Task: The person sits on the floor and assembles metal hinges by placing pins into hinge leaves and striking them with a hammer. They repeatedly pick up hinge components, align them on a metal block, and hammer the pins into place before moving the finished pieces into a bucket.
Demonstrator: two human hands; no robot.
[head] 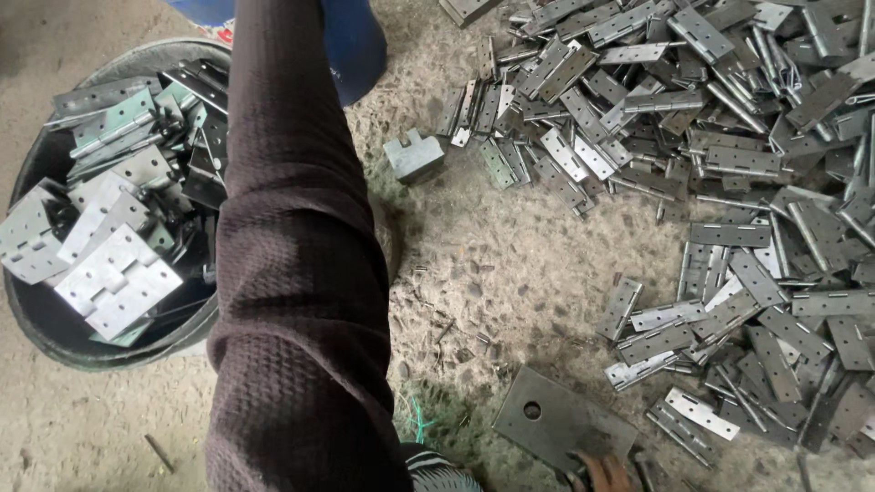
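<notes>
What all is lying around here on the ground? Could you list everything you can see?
Loose hinges: too many to count, grey metal, heaped on the ground at right.
Tub: one, dark and round, at left, filled with more grey hinges.
Flat plate: one, dark grey with a round hole, on the ground at bottom centre.
Small metal block: one, grey, alone on the ground left of the heap.
Blue container: one, at top, partly hidden.
Ground: rough grey concrete with scattered bits.
Sleeve: one, dark maroon knit, reaching up the middle; its hand is out of view.
Right hand: only partly seen at the bottom edge, at the plate's near edge.
</notes>
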